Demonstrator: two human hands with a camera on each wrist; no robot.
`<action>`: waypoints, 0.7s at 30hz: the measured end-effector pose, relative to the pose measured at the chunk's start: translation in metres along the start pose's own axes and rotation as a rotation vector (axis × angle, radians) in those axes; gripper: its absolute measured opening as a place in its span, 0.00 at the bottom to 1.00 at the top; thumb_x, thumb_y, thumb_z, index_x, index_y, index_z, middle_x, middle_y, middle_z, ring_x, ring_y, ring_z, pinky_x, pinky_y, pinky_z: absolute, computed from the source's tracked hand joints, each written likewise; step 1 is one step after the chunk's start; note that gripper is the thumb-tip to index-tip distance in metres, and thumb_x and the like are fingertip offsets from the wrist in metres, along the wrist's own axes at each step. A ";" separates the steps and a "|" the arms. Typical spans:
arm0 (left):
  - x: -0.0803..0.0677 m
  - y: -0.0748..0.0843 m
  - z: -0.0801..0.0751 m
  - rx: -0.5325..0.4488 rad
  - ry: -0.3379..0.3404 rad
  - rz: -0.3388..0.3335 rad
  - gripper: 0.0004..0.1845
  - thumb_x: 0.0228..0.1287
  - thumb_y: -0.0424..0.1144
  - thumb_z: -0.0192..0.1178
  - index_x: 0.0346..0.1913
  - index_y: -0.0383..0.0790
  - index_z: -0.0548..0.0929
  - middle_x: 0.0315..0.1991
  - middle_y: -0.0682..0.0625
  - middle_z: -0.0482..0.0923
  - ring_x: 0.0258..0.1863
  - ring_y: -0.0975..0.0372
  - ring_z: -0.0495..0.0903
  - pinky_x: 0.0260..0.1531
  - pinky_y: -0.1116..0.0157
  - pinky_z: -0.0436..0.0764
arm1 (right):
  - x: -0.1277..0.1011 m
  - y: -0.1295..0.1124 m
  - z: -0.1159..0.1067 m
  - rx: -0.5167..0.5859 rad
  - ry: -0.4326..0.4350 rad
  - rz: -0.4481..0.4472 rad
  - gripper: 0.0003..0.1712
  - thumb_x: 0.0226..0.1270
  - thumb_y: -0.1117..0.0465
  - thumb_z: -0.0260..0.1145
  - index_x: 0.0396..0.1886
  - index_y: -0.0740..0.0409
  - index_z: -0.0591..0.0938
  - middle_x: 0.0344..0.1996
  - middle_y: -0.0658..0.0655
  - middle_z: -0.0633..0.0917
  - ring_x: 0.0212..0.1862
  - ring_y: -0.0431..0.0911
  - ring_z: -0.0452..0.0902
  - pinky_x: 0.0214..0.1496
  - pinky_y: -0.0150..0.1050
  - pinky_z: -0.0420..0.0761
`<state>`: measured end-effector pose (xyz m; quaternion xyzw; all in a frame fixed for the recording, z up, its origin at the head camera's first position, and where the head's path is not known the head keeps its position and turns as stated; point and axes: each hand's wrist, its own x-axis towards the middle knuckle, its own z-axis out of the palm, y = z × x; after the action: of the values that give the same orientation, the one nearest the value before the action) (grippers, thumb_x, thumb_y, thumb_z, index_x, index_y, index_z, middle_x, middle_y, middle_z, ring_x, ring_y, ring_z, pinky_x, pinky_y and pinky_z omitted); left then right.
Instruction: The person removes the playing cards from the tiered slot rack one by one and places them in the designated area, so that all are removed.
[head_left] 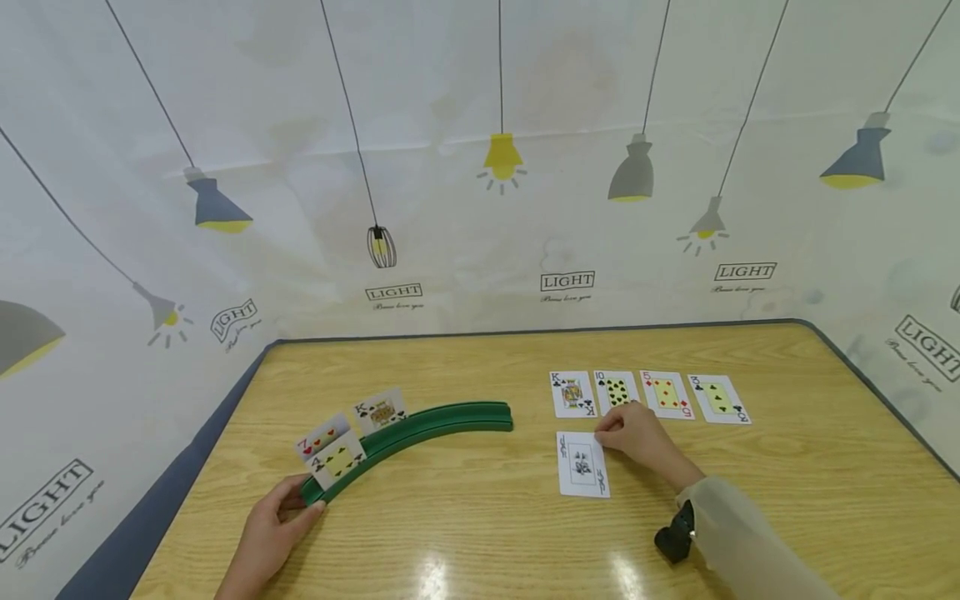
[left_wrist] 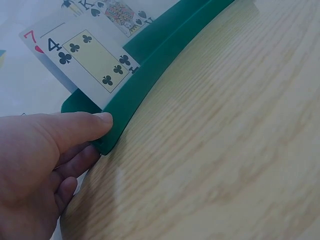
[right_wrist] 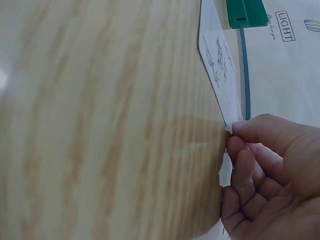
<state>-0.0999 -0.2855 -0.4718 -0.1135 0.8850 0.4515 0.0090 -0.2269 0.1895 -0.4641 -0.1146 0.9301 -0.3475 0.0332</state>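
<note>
My left hand [head_left: 272,527] grips the near left end of a curved green card holder [head_left: 450,419], its thumb on the front edge in the left wrist view. Standing in the holder's slots are a four of clubs [left_wrist: 92,62], a seven of hearts [head_left: 317,437] partly behind it, and a king of spades [head_left: 381,412] farther along. On the right, my right hand [head_left: 643,440] pinches the upper right corner of a black-and-white joker card [head_left: 581,468] between thumb and fingers. The right wrist view shows the joker [right_wrist: 220,62] face up, its corner at the thumb tip.
Beyond the right hand, a row of face-up cards lies on the wooden table [head_left: 465,517]: a black king [head_left: 573,394], a black ten [head_left: 617,390], a five of diamonds [head_left: 666,395] and a three of clubs [head_left: 718,400]. A lamp-patterned cloth [head_left: 465,208] surrounds the table.
</note>
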 end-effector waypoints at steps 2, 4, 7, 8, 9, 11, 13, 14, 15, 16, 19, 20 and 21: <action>0.000 0.000 0.000 0.002 0.001 0.005 0.24 0.60 0.37 0.62 0.59 0.34 0.72 0.49 0.40 0.75 0.44 0.55 0.75 0.37 0.68 0.75 | 0.000 0.000 0.000 0.000 0.005 -0.004 0.01 0.53 0.66 0.69 0.25 0.60 0.84 0.23 0.51 0.80 0.26 0.41 0.71 0.29 0.37 0.72; 0.000 0.001 0.000 0.001 0.000 0.011 0.24 0.60 0.37 0.62 0.59 0.34 0.72 0.49 0.40 0.75 0.44 0.55 0.75 0.37 0.69 0.75 | 0.000 0.000 0.001 0.002 0.008 -0.005 0.01 0.52 0.66 0.69 0.25 0.60 0.84 0.22 0.51 0.79 0.26 0.41 0.71 0.29 0.36 0.71; -0.001 0.002 0.000 -0.002 0.001 0.015 0.24 0.60 0.36 0.62 0.58 0.34 0.72 0.49 0.40 0.75 0.44 0.55 0.75 0.37 0.69 0.75 | -0.001 -0.001 0.002 0.012 0.011 -0.007 0.02 0.52 0.67 0.69 0.24 0.60 0.83 0.21 0.50 0.78 0.25 0.42 0.70 0.28 0.36 0.71; -0.001 0.002 0.000 -0.004 0.001 0.017 0.24 0.60 0.36 0.62 0.58 0.34 0.72 0.49 0.40 0.75 0.44 0.55 0.75 0.37 0.69 0.76 | -0.002 -0.001 0.002 0.015 0.012 -0.006 0.02 0.53 0.67 0.69 0.24 0.60 0.83 0.21 0.50 0.77 0.25 0.42 0.70 0.28 0.36 0.71; -0.001 0.002 0.000 -0.006 0.001 0.018 0.24 0.60 0.36 0.62 0.58 0.34 0.72 0.49 0.40 0.75 0.44 0.55 0.75 0.37 0.69 0.76 | -0.002 -0.001 0.002 0.020 0.012 -0.005 0.02 0.53 0.67 0.69 0.24 0.60 0.83 0.21 0.50 0.77 0.25 0.42 0.69 0.28 0.37 0.70; -0.001 0.002 0.000 -0.007 0.003 0.019 0.24 0.60 0.36 0.62 0.58 0.34 0.72 0.49 0.40 0.75 0.44 0.55 0.75 0.37 0.69 0.75 | -0.002 -0.001 0.002 0.024 0.010 -0.008 0.02 0.53 0.67 0.69 0.25 0.60 0.83 0.20 0.51 0.77 0.24 0.42 0.69 0.27 0.37 0.70; -0.001 0.002 0.000 -0.006 0.005 0.021 0.24 0.60 0.36 0.62 0.58 0.34 0.72 0.49 0.40 0.75 0.44 0.55 0.75 0.38 0.69 0.75 | -0.002 -0.001 0.001 0.021 0.007 -0.014 0.02 0.53 0.67 0.69 0.25 0.60 0.83 0.21 0.50 0.77 0.25 0.42 0.68 0.27 0.36 0.69; -0.001 0.002 0.000 -0.007 0.005 0.022 0.24 0.60 0.36 0.62 0.58 0.34 0.72 0.49 0.40 0.75 0.44 0.55 0.75 0.38 0.69 0.75 | -0.001 -0.001 0.001 0.024 0.003 -0.015 0.02 0.53 0.66 0.68 0.26 0.61 0.83 0.21 0.50 0.77 0.25 0.42 0.68 0.27 0.36 0.69; -0.001 0.003 0.000 -0.007 0.005 0.022 0.24 0.60 0.36 0.61 0.58 0.34 0.72 0.49 0.40 0.75 0.44 0.55 0.75 0.38 0.69 0.75 | -0.001 0.000 0.000 0.035 0.000 -0.011 0.02 0.53 0.66 0.68 0.26 0.61 0.84 0.21 0.51 0.77 0.24 0.42 0.68 0.26 0.35 0.69; -0.002 0.003 0.000 -0.007 0.006 0.022 0.24 0.60 0.36 0.61 0.58 0.34 0.72 0.49 0.40 0.75 0.44 0.55 0.75 0.38 0.69 0.75 | 0.001 0.001 -0.001 0.038 -0.004 -0.011 0.02 0.54 0.66 0.68 0.27 0.61 0.84 0.21 0.51 0.77 0.24 0.42 0.68 0.26 0.35 0.68; -0.002 0.003 0.000 -0.011 0.005 0.023 0.24 0.60 0.36 0.61 0.58 0.34 0.72 0.49 0.40 0.75 0.44 0.55 0.75 0.38 0.69 0.75 | 0.004 0.002 -0.005 0.064 -0.016 -0.002 0.04 0.56 0.65 0.67 0.30 0.62 0.84 0.20 0.51 0.77 0.23 0.42 0.68 0.24 0.34 0.68; -0.002 0.003 0.000 -0.012 0.004 0.022 0.24 0.60 0.37 0.61 0.58 0.34 0.72 0.49 0.40 0.75 0.44 0.55 0.75 0.38 0.69 0.75 | 0.005 0.002 -0.006 0.075 -0.021 0.005 0.05 0.56 0.64 0.66 0.31 0.62 0.84 0.20 0.51 0.77 0.23 0.42 0.68 0.23 0.34 0.68; -0.002 0.003 0.000 -0.012 0.005 0.023 0.24 0.60 0.37 0.62 0.58 0.34 0.72 0.49 0.40 0.75 0.44 0.55 0.75 0.37 0.69 0.75 | 0.006 0.001 -0.007 0.081 -0.025 0.005 0.05 0.57 0.64 0.66 0.31 0.62 0.84 0.20 0.51 0.77 0.22 0.42 0.68 0.22 0.34 0.68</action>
<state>-0.0989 -0.2838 -0.4690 -0.1046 0.8835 0.4566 0.0011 -0.2343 0.1933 -0.4589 -0.1152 0.9150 -0.3835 0.0501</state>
